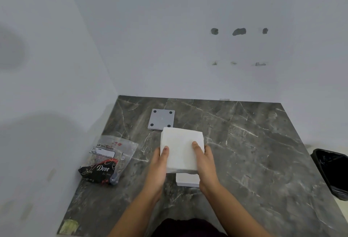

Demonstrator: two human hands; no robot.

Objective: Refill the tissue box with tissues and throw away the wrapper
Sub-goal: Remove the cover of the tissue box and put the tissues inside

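Observation:
A thick white stack of tissues (pixel 180 148) is held above the dark marble table (pixel 244 152). My left hand (pixel 159 167) grips its left side and my right hand (pixel 204 163) grips its right side, thumbs on top. Under the stack the white tissue box (pixel 187 180) shows only its near edge. The box's grey lid (pixel 162 119), underside up with four black feet, lies just behind the stack. The emptied clear and black plastic wrapper (pixel 108 160) lies crumpled on the table to the left.
A bin lined with a black bag (pixel 333 172) stands off the table's right edge. White walls close in behind and to the left. A yellowish sticker (pixel 69 226) marks the table's near left corner.

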